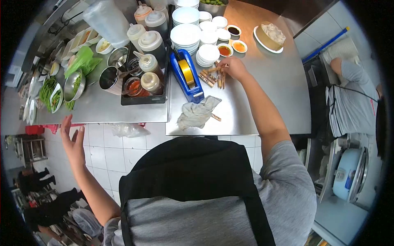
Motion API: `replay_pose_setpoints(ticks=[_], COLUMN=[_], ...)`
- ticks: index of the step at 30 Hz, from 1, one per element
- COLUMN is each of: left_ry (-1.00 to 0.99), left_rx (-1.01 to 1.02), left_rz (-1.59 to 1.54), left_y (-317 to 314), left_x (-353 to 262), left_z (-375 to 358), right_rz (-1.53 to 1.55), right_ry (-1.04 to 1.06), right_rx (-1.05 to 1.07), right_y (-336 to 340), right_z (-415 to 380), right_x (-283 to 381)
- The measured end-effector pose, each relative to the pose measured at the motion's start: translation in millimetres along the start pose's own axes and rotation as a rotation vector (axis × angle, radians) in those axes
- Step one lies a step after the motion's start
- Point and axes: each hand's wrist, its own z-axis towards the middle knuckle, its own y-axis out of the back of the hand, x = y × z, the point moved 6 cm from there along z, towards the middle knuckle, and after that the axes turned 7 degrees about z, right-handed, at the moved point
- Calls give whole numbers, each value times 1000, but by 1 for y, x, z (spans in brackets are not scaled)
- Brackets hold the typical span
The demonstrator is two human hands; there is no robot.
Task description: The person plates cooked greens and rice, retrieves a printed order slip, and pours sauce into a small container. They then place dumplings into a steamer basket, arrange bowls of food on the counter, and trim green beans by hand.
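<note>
My right hand is over the steel counter with its fingers pinched on a small brown wooden piece, which looks like a clip. More such wooden pieces lie loosely beneath and beside the fingertips. To their left stands a blue tape dispenser carrying a yellow roll of tape. A crumpled, stained cloth lies by the counter's front edge, partly covering another brown piece. My left hand hangs in the air just off the left counter's edge, fingers apart and holding nothing.
Stacked white dishes and small sauce dishes stand behind the right hand. A steamer basket sits on a plate farther right. Squeeze bottles fill a black tray. Another person is at the far right.
</note>
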Motion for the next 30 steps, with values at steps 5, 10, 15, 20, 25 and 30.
replay_pose_setpoints(ticks=[5,10,15,20,25,30], left_ry=[108,94,127,122,15,-17], left_rx=[-73,-91,-62,-51,-99,-116], left_rz=[-57,-10,5,43,118,227], left_y=[-13,-41,-81,-103,-104,-113], left_x=[-14,-65,-102,-139,-189,-220], left_z=[-38,-64,-76,-70,-61,-54], right_rz=[-28,-177,-167,-115,518,1035], right_ry=[119,78,282,397,-178,-416], right_rx=[-3,-5,12,218,-387,-984], right_y=[24,49,16,25,145,262], right_z=[-11,-41,-49,-77,-62,-78], right_x=[-2,-14,-26,-19,-139,-316])
